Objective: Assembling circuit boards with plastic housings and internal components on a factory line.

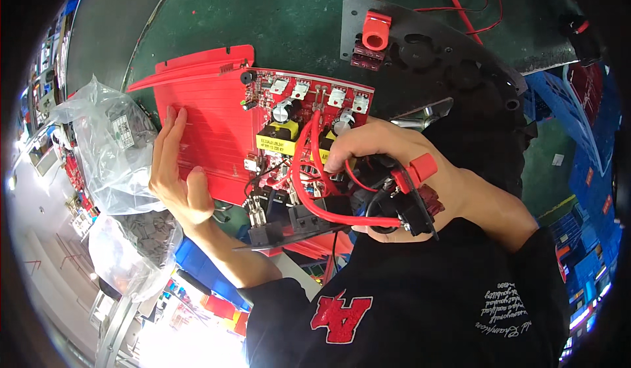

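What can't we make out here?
Head view:
- Grip of the right hand: partly hidden by the small black panel.
- Underside of the circuit board: hidden by the board itself.
- Dark contents of the upper plastic bag: shapes obscured by wrinkled film.
- Thick red cable: cut off by the top edge.

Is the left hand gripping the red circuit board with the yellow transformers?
No, the left hand lies open against the flat, ribbed red panel, apart from the board.

Bright white light (171,332) glares low beyond the green worktop (289,23).
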The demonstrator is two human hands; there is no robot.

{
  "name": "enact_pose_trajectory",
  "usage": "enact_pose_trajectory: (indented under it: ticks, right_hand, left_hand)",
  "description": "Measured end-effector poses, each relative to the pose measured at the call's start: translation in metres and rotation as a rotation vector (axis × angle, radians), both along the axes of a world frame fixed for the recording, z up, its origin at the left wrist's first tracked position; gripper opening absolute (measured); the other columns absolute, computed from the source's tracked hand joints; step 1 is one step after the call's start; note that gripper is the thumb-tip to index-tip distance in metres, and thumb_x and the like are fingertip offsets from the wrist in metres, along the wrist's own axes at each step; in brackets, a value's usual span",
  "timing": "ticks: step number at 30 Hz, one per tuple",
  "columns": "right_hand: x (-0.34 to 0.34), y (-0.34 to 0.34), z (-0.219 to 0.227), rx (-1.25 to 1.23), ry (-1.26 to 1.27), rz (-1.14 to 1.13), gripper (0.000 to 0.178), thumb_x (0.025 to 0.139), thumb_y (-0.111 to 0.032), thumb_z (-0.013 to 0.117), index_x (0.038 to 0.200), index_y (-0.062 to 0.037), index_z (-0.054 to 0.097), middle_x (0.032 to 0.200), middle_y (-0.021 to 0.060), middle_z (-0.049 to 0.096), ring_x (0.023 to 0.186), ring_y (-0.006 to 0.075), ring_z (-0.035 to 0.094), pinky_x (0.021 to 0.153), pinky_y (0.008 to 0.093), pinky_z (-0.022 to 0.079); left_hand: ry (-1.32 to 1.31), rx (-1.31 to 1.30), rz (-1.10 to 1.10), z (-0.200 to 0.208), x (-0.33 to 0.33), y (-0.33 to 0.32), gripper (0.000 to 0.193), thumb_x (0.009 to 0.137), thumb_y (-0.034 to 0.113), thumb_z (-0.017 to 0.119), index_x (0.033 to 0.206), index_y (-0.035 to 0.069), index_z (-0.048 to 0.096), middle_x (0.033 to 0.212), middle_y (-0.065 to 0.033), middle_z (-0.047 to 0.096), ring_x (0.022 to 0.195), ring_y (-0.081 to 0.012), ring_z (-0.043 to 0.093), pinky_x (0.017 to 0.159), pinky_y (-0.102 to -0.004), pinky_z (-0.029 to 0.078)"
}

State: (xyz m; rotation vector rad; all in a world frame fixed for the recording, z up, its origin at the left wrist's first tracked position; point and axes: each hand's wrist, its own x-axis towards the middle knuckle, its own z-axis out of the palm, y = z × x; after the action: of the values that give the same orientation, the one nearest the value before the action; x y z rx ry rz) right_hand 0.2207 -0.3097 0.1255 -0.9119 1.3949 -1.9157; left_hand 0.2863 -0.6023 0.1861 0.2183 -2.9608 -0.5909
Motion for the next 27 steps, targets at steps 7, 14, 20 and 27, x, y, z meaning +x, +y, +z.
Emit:
enact_pose_trajectory:
  ticks: [7,14,20,27]
  right_hand:
    - [0.0,-0.002,-0.002,0.02,0.016,0.023,0.074,0.055,-0.014,0.078,0.123,-0.005,0.05,0.112,0.0115,0.057,0.099,0.029,0.057,0.087,0.0361,0.045]
    - [0.005,-0.001,-0.001,0.015,-0.04,0.024,0.073,0.058,-0.014,0.078,0.125,-0.0044,0.049,0.115,0.0121,0.055,0.099,0.0268,0.056,0.087,0.0351,0.045]
    - [0.006,-0.005,-0.001,0.005,-0.105,0.012,0.07,0.06,-0.012,0.077,0.124,-0.0038,0.048,0.117,0.0122,0.052,0.1,0.0252,0.056,0.088,0.0345,0.045]
    - [0.018,-0.043,0.036,0.17,-0.328,-0.125,0.061,0.071,-0.009,0.078,0.123,-0.0004,0.047,0.118,0.0124,0.045,0.107,0.0213,0.054,0.087,0.0334,0.048]
  left_hand:
    - [0.013,-0.025,-0.016,-0.003,0.007,-0.003,0.07,0.058,0.024,0.044,0.119,-0.005,0.062,0.122,-0.03,0.059,0.116,-0.0405,0.057,0.101,-0.0422,0.042]
    - [0.035,-0.028,-0.013,-0.002,0.006,-0.002,0.068,0.059,0.024,0.044,0.118,-0.003,0.064,0.122,-0.0282,0.06,0.115,-0.0396,0.059,0.099,-0.0411,0.044]
    - [0.039,-0.022,-0.008,-0.005,0.007,-0.003,0.068,0.059,0.022,0.043,0.119,-0.003,0.063,0.122,-0.0266,0.06,0.113,-0.0384,0.06,0.096,-0.0402,0.046]
    - [0.125,-0.048,-0.065,-0.012,0.011,-0.017,0.057,0.079,0.037,0.047,0.118,-0.002,0.062,0.12,-0.0264,0.061,0.112,-0.0389,0.061,0.094,-0.039,0.048]
